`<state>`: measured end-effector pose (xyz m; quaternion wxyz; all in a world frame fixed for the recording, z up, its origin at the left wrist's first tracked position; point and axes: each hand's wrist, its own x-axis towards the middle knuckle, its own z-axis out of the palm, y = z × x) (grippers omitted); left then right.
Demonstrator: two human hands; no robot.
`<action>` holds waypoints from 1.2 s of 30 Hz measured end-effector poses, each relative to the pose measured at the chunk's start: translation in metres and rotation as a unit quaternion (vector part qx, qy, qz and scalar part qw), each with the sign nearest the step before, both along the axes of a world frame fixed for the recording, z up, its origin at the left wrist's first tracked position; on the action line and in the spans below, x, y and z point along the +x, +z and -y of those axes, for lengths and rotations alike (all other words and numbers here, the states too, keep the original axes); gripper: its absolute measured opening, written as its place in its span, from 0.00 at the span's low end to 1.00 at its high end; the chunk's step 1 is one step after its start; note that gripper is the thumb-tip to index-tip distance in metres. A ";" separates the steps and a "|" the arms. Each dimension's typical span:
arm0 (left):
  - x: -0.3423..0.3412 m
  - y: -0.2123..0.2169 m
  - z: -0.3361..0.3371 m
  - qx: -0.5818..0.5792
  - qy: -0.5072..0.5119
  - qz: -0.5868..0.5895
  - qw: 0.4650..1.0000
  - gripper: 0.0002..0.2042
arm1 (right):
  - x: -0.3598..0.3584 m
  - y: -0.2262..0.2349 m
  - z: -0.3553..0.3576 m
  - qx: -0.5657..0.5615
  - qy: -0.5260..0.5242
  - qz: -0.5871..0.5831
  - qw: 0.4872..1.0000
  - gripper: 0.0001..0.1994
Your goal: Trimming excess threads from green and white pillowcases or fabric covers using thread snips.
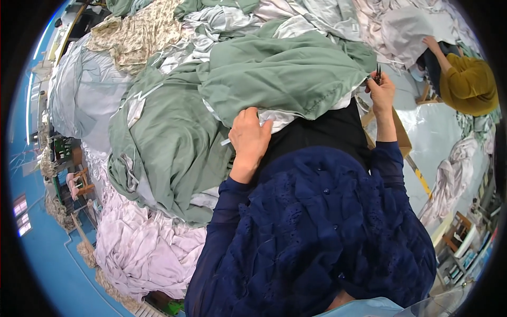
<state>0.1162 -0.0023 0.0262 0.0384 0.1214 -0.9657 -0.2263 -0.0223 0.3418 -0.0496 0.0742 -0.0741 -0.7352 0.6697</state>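
Observation:
A sage-green cloth (274, 74) with a white underside lies across my lap and over the heap in front of me. My left hand (249, 138) is closed on its near edge, thumb apart from the bent fingers. At the cloth's right corner, my right hand (382, 94) holds small dark thread snips (377, 75), blades pointing up. The fingertips of that hand also touch the cloth's edge. A white strip of the underside (280, 118) shows between my hands. More green cloth (174, 142) is bunched to the left of my left hand.
Heaped cloth surrounds me: floral beige (138, 39), pale blue (87, 95) and pale pink (150, 245). An open cardboard box (400, 132) stands by my right forearm. At the far right, a person in a mustard top (469, 84) handles pale cloth. A wooden stool (80, 183) is at the left.

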 end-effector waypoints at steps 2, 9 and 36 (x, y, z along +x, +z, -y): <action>0.000 -0.004 0.004 0.000 -0.001 0.019 1.000 0.16 | 0.000 -0.004 0.000 -0.019 0.007 -0.005 1.000 0.06; 0.020 0.026 0.014 0.185 -0.070 0.075 0.977 0.05 | 0.005 -0.016 0.000 -0.064 -0.013 0.014 0.998 0.06; 0.045 0.064 0.000 0.171 -0.457 -0.122 0.864 0.06 | -0.002 -0.046 0.014 -0.204 -0.064 0.035 0.976 0.03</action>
